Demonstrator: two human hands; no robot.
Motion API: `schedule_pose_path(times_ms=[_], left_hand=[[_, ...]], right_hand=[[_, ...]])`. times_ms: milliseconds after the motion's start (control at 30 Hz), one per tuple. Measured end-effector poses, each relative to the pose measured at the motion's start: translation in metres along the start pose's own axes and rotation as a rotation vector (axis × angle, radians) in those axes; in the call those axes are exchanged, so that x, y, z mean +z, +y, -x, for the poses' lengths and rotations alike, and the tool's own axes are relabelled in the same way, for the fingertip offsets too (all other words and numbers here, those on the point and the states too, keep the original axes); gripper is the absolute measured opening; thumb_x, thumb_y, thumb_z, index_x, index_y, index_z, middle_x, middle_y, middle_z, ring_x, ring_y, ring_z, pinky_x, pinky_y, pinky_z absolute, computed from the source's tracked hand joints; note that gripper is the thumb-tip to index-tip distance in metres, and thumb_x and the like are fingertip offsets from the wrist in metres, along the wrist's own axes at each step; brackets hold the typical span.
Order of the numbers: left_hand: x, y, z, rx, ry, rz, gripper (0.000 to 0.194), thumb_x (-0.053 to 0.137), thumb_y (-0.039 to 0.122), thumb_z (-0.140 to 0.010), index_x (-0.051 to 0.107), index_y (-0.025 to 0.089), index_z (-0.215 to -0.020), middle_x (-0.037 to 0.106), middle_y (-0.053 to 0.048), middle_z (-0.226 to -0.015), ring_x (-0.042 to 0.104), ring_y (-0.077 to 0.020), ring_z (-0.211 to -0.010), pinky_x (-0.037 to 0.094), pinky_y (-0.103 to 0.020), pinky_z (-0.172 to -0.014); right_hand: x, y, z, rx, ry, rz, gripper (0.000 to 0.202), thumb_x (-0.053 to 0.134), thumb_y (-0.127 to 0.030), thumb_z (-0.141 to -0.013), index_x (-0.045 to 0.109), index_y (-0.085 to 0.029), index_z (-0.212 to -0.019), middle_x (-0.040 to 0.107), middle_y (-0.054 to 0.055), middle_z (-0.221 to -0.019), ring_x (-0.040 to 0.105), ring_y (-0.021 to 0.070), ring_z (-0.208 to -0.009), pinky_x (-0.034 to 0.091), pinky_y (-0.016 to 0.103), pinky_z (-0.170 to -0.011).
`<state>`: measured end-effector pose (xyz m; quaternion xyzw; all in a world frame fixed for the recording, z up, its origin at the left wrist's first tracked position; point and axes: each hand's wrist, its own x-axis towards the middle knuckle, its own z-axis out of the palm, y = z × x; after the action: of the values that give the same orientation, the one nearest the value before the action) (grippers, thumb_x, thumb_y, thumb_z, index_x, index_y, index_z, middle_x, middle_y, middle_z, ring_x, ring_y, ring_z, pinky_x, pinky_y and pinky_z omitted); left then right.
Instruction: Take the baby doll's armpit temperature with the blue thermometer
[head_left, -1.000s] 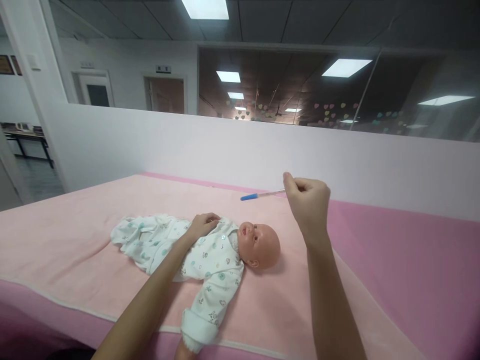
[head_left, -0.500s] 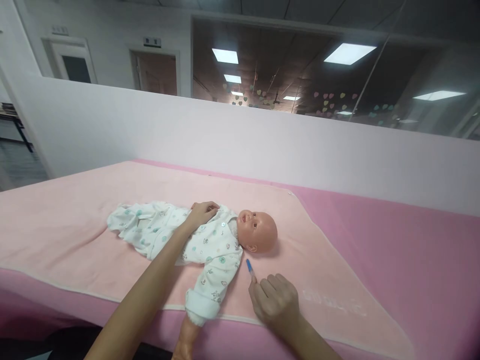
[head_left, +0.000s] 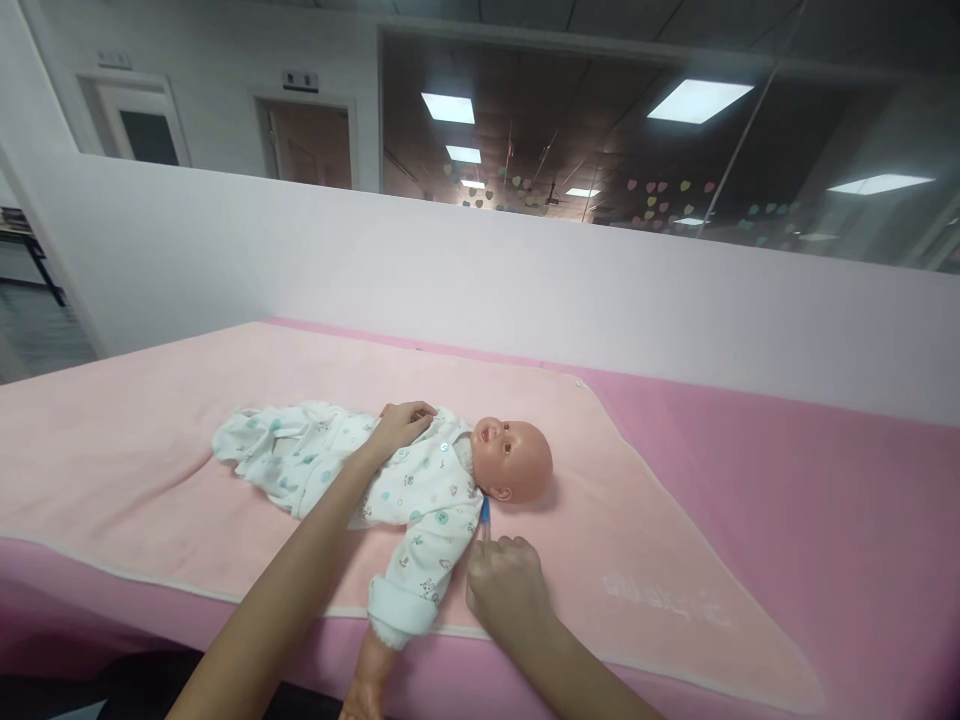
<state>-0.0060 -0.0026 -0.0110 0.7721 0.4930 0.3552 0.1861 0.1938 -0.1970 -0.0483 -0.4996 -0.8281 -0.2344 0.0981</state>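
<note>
A baby doll [head_left: 517, 462] in white patterned clothes lies on its back on a pink blanket [head_left: 645, 540], its head to the right and one arm stretched toward the near edge. My left hand [head_left: 405, 425] rests on the doll's chest, its fingers bent over the far side of the clothes; what they hold, if anything, is hidden. My right hand [head_left: 510, 585] is closed around a thin clear stick with a blue tip [head_left: 485, 511]. That tip is at the doll's neck, just below the ear, by the collar.
Behind the bed runs a low white wall [head_left: 450, 260], with a large window [head_left: 600, 120] above it. A darker pink bed cover [head_left: 810, 450] shows at the right. At the far left stands a dark-legged table [head_left: 37, 255].
My right hand has moved left and slightly up, bringing the blue tip from beside the doll's shoulder to its neck. My left hand stays on the chest.
</note>
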Motion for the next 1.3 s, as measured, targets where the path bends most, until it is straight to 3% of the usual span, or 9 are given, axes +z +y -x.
schedule_pose_path(times_ms=[233,500,633,733,833,1000,1167,1300], left_hand=[[0.000,0.000,-0.001,-0.002,0.000,0.009,0.029,0.048,0.034,-0.074,0.065,0.020,-0.092,0.070,-0.001,-0.083,0.063,-0.0176,-0.078,0.043,-0.027,-0.077],[-0.004,0.008,0.006,0.010,0.019,0.050,0.032,0.048,0.038,-0.074,0.065,0.019,-0.094,0.069,-0.003,-0.085,0.062,-0.0186,-0.077,0.045,-0.029,-0.075],[-0.022,0.022,0.013,0.038,0.066,0.218,0.035,0.047,0.042,-0.076,0.065,0.017,-0.094,0.067,-0.005,-0.093,0.059,-0.0193,-0.085,0.044,-0.029,-0.079],[-0.031,0.036,0.021,0.092,-0.100,0.298,0.033,0.046,0.041,-0.077,0.068,0.017,-0.080,0.067,-0.005,-0.092,0.058,-0.0202,-0.088,0.042,-0.029,-0.081],[-0.028,0.046,0.028,0.121,-0.313,0.225,0.023,0.052,0.034,-0.072,0.069,0.018,-0.072,0.068,-0.004,-0.086,0.058,-0.0203,-0.084,0.043,-0.028,-0.078],[-0.016,0.042,0.026,0.170,-0.298,0.157,0.010,0.050,0.017,-0.062,0.060,0.014,-0.061,0.059,0.001,-0.063,0.053,-0.0156,-0.066,0.044,-0.025,-0.062],[-0.018,0.035,0.022,0.187,-0.410,0.224,0.014,0.048,0.014,-0.060,0.059,0.013,-0.068,0.059,0.001,-0.069,0.053,-0.0167,-0.073,0.045,-0.026,-0.069],[-0.023,0.042,0.025,0.175,-0.499,0.315,0.016,0.051,0.022,-0.066,0.062,0.013,-0.074,0.060,0.000,-0.071,0.054,-0.0176,-0.076,0.044,-0.029,-0.076]], right_hand=[[-0.012,-0.007,-0.009,0.143,-0.256,-0.106,0.015,0.049,-0.005,-0.069,0.062,-0.013,-0.066,0.061,0.009,-0.053,0.059,0.0183,-0.057,0.032,0.025,-0.052],[-0.015,0.001,-0.007,0.245,-0.338,-0.148,0.023,0.042,-0.009,-0.078,0.064,-0.013,-0.073,0.063,0.011,-0.058,0.062,0.0196,-0.062,0.032,0.024,-0.052],[-0.023,0.012,-0.012,0.156,-0.318,-0.197,0.029,0.037,-0.013,-0.083,0.064,-0.015,-0.072,0.064,0.009,-0.062,0.061,0.0190,-0.060,0.031,0.024,-0.051],[-0.037,0.017,-0.032,0.142,-0.208,-0.234,0.035,0.036,-0.018,-0.086,0.061,-0.017,-0.062,0.063,0.007,-0.060,0.058,0.0172,-0.056,0.028,0.024,-0.049],[-0.046,0.014,-0.067,0.240,0.014,-0.265,0.037,0.035,-0.023,-0.088,0.060,-0.018,-0.061,0.060,0.005,-0.055,0.053,0.0152,-0.050,0.027,0.025,-0.049],[-0.024,-0.001,-0.123,0.212,0.405,-0.413,0.024,0.036,-0.018,-0.085,0.058,-0.017,-0.076,0.060,0.004,-0.070,0.052,0.0159,-0.063,0.034,0.027,-0.060],[0.012,-0.014,-0.129,0.155,0.558,-0.624,0.025,0.037,-0.007,-0.076,0.054,-0.017,-0.090,0.057,0.006,-0.088,0.050,0.0183,-0.080,0.039,0.031,-0.072],[0.016,-0.016,-0.119,0.204,0.619,-0.816,0.030,0.033,-0.006,-0.078,0.051,-0.018,-0.100,0.053,0.007,-0.099,0.048,0.0176,-0.093,0.041,0.034,-0.083]])
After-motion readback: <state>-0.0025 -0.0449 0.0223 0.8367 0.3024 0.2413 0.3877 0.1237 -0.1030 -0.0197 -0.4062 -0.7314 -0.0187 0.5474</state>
